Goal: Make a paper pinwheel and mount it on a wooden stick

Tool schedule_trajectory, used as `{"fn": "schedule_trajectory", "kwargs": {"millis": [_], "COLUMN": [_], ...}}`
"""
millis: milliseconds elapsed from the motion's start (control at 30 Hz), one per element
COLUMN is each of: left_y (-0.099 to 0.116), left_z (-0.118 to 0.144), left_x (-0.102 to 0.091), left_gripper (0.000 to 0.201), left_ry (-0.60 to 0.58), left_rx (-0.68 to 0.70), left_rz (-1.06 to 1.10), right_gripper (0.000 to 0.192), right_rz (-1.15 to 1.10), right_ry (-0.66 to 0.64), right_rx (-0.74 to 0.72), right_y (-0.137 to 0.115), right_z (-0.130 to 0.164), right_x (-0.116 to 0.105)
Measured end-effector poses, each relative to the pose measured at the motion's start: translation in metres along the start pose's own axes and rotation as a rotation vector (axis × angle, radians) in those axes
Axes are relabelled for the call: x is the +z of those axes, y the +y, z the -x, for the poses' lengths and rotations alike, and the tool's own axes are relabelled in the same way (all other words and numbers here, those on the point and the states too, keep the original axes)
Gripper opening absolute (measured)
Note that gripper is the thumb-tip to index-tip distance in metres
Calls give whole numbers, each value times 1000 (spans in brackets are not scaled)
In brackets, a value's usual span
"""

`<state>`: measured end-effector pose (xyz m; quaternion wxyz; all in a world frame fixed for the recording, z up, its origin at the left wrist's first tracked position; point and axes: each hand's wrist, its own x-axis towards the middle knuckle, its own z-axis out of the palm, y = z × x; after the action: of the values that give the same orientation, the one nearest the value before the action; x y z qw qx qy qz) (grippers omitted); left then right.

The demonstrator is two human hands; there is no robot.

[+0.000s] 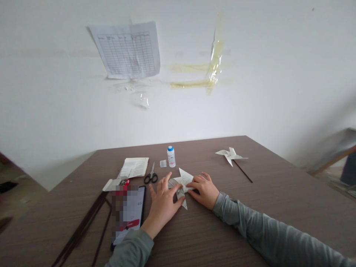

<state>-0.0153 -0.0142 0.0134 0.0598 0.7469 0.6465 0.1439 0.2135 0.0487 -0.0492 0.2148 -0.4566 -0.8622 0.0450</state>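
Observation:
A pinwheel folded from printed paper (184, 179) lies on the table between my two hands, its pointed blades sticking out. My left hand (164, 202) has its thumb and index finger on the lower and left blades, while the other fingers are spread. On the right side, my right hand (205, 190) pinches a blade near the centre between thumb and fingers. Part of the paper is hidden beneath the fingertips. Behind it stands a white glue bottle with a blue cap (171, 157). Black-handled scissors (151, 178) lie beyond my left hand.
A finished pinwheel on a dark stick (231, 155) lies at the right of the brown table (267, 207). To the left are a phone (133, 211), a stack of printed paper (135, 167) and several dark sticks (83, 224). A small translucent piece (162, 163) sits beside the bottle.

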Motion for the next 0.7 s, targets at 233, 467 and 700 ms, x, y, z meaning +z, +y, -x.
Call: {"fn": "schedule_trajectory", "kwargs": {"millis": [233, 467, 700], "left_y": [1, 4, 2], "left_z": [1, -1, -1], "left_x": [-3, -5, -5], "left_gripper": [36, 37, 48], "left_ry": [-27, -52, -50], "left_rx": [1, -33, -32], "left_rz": [-5, 0, 4], "right_gripper": [25, 24, 28], "right_rz": [-1, -3, -16], "right_ry": [24, -27, -97], "right_rx": [-7, 32, 77], "right_y": [-2, -9, -15], "right_z": [0, -1, -2], "right_x": [-2, -10, -16]}}
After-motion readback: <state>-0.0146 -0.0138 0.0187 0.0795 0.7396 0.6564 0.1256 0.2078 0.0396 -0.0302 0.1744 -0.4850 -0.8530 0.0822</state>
